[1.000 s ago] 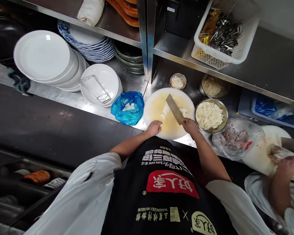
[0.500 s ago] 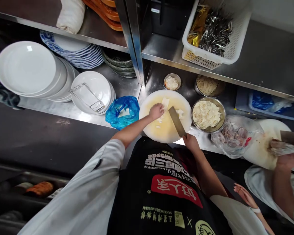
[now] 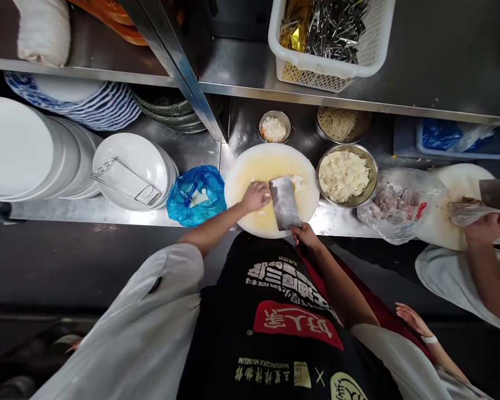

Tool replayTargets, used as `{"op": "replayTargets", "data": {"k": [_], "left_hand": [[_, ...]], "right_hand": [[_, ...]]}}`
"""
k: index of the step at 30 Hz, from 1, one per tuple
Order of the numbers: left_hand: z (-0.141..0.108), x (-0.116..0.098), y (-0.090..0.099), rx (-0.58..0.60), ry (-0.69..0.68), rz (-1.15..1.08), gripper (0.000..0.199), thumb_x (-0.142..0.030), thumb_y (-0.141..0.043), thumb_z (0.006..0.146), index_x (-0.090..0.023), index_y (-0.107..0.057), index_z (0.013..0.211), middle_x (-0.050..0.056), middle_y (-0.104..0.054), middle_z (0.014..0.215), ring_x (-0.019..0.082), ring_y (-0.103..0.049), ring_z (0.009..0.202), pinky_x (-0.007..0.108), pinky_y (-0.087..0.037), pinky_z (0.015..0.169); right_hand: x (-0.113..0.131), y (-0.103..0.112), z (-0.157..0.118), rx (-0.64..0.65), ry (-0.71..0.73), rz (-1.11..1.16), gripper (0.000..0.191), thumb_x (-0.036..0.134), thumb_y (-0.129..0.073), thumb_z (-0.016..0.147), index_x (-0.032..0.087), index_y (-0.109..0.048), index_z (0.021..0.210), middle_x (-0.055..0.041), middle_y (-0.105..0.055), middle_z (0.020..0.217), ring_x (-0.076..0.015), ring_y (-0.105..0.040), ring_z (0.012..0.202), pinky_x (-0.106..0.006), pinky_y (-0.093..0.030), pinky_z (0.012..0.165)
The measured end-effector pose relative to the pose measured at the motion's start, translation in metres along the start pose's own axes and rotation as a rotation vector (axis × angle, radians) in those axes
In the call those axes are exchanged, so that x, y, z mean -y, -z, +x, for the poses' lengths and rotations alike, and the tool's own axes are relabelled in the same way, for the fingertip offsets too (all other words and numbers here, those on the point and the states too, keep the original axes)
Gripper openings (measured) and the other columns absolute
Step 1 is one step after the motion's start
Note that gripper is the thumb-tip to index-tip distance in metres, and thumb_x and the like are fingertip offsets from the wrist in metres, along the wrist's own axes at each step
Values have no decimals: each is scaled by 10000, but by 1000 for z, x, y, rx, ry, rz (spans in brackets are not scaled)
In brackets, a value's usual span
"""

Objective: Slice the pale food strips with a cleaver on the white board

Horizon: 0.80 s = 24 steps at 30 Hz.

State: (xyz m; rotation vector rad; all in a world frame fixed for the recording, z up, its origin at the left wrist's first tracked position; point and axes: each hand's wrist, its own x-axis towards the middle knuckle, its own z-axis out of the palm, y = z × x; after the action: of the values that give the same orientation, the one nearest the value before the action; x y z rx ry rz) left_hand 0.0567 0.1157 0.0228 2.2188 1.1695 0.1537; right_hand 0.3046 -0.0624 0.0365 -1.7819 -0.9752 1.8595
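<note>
On the round cutting board (image 3: 250, 161), my left hand (image 3: 256, 196) is closed, its fingertips against the cleaver's left side; what lies under them is too small to name. My right hand (image 3: 305, 235) grips the handle of the cleaver (image 3: 285, 204), whose broad blade lies tilted over the board. Pale chopped pieces (image 3: 296, 182) sit to the right of the blade. Beside the board stands a metal bowl of pale slices (image 3: 344, 175). A blue plastic bag (image 3: 198, 195) is at the board's left.
White plates (image 3: 131, 169) with a wire rack stand left, and a small bowl (image 3: 274, 127) behind the board. A plastic bag of meat (image 3: 395, 203) lies right, near another person's hand (image 3: 488, 226). A white basket (image 3: 331, 65) sits on the shelf above.
The cleaver has moved left against my left hand, and its blade now shows its broad face. My left hand has shifted down slightly. The whole view has turned a little.
</note>
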Motion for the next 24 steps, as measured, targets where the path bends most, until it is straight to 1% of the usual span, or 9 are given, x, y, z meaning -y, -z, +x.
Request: {"op": "replayTargets", "data": {"k": [2,4,8,11,14,18,20,22,24], "left_hand": [[-28,-17,-19,-137,117,-39,372,-357,-552,922,-231,-642,1261,104,-573,1379,295,-454,1347,503,-279,1208],[-42,-33,-35,-260,244,-44,467,-348,-531,943,-217,-538,1391,118,-489,1487,294,-378,1434,529,-218,1250],[-40,-51,-48,-440,421,-69,552,-316,-473,974,-188,-378,1502,152,-331,1602,279,-246,1525,533,-222,1264],[-29,-63,-43,-484,439,-96,547,-298,-443,985,-170,-352,1509,167,-292,1617,280,-212,1539,540,-223,1267],[1,-96,-32,-448,347,-88,530,-312,-469,983,-175,-387,1489,161,-282,1624,302,-200,1542,568,-213,1264],[76,-162,-15,-337,54,-108,487,-354,-490,989,-198,-453,1448,130,-356,1588,293,-282,1510,519,-262,1249],[112,-181,-3,-300,-44,-161,445,-352,-468,999,-209,-483,1420,110,-433,1533,266,-374,1459,469,-318,1222],[130,-176,14,-264,-21,-165,397,-327,-466,990,-207,-530,1362,102,-517,1447,247,-473,1375,420,-379,1178],[125,-148,32,-178,131,-39,376,-315,-544,931,-195,-573,1286,120,-571,1360,268,-534,1299,408,-420,1133]], "right_hand": [[2,-12,8,60,5,41,349,500,-614,813,235,-480,630,52,-513,471,-114,-457,376,-249,-390,430],[3,-27,15,113,28,59,308,464,-617,807,236,-482,649,56,-519,473,-114,-464,372,-247,-396,422],[7,-52,25,182,68,69,276,415,-605,799,235,-481,631,60,-507,449,-106,-454,360,-232,-387,409],[12,-52,20,199,83,103,289,409,-616,788,229,-483,605,54,-498,440,-100,-446,363,-223,-377,404],[18,-30,0,132,85,219,269,398,-655,760,229,-490,631,59,-492,454,-101,-441,377,-227,-383,405],[37,22,-36,-59,104,500,248,369,-681,764,232,-486,695,66,-480,505,-100,-420,397,-239,-397,402],[57,52,-48,-155,103,674,238,340,-693,775,228,-486,739,68,-472,543,-92,-415,416,-230,-402,407],[80,82,-56,-215,94,876,216,273,-680,791,226,-470,779,68,-462,583,-81,-416,446,-208,-414,427],[99,108,-61,-219,79,1073,211,193,-641,807,226,-434,781,64,-440,611,-71,-422,475,-183,-441,462]]}}
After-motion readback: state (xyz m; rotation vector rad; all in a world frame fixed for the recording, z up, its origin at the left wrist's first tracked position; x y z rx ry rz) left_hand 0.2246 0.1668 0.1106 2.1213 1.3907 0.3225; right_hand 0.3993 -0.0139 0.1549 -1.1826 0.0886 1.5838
